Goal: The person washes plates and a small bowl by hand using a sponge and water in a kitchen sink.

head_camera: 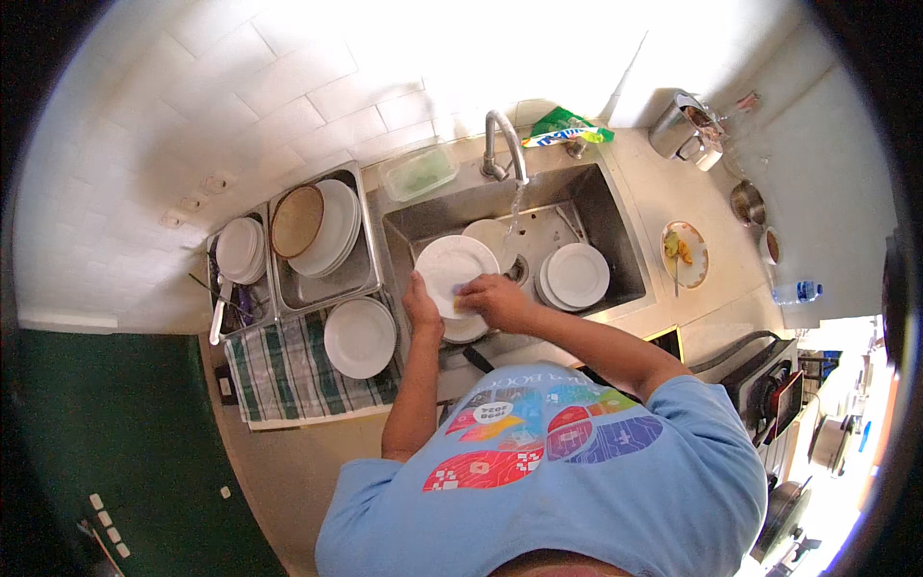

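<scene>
My left hand [422, 306] grips the left edge of a white plate [451, 263], tilted over the left part of a steel sink [627, 249]. On the plate's face my right hand [494, 299] presses a yellow sponge [459, 299], mostly hidden by the fingers. Beneath it another white plate [465, 330] shows in part. Water runs from the curved metal faucet [513, 144] onto a plate [487, 234] lying in the sink. White plates [578, 275] are stacked at the sink's right side, and cutlery [570, 222] lies behind them.
Left of the sink, steel trays [371, 238] hold plates, a brown-rimmed dish [297, 222] and utensils. More white plates [360, 337] rest on a striped cloth [288, 368]. A green plastic container [420, 173] stands behind. To the right are a plate with food scraps [696, 274] and a steel pitcher [670, 130].
</scene>
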Demonstrator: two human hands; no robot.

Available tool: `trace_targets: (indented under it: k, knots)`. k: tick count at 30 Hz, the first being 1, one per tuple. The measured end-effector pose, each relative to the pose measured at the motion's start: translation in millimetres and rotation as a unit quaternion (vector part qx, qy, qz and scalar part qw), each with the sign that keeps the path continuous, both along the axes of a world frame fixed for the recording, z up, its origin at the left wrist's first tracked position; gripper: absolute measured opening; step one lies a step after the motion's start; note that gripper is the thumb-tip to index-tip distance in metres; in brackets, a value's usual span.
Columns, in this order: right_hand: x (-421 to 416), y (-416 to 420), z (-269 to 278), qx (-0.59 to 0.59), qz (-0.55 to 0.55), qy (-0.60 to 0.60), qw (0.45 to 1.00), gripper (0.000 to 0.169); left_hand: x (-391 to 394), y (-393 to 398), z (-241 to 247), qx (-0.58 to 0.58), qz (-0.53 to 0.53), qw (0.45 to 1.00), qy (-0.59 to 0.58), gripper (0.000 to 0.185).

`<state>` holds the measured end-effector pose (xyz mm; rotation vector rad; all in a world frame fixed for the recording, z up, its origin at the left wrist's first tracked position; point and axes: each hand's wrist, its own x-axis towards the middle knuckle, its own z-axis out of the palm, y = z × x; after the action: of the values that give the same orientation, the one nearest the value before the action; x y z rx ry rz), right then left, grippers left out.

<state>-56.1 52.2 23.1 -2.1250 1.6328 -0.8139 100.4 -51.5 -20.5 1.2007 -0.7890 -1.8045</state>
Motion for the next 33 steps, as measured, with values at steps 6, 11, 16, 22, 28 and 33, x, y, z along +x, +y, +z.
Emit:
trace_targets:
  k: [6,11,16,22,28,33]
  knots:
    - [-28.2,-28.4,-10.2,-0.075,-0.136,0.073,0.985,0.032,-12.9,14.9,-38.8,-0.023,-0.059,0.998,-0.027,0.047]
    - [15.2,-27.7,-14.6,0.003,-0.014,-0.057,0.998,0.036,-13.0,0.3,-39.8,-0.008,0.021,0.999,-0.039,0.047]
    - [-20.0,-3.8,4.8,0.066,-0.011,0.075,0.995,0.032,4.8,-4.2,-17.3,-0.021,-0.006,1.0,-0.003,0.048]
    - [-11.1,-36.0,-5.7,-0.003,-0.136,-0.013,0.991,0.029,-30.9,18.6,-16.8,-0.065,-0.094,0.991,-0.065,0.059]
    - [6.5,7.8,0.3,0.03,-0.054,-0.038,0.997,0.026,-8.3,-15.3,-3.7,-0.041,-0.006,0.997,-0.063,0.055]
    - [-34.1,-12.9,1.7,-0.028,-0.154,0.048,0.986,0.022,-10.2,-1.2,-12.9,-0.035,-0.086,0.995,-0.036,0.049]
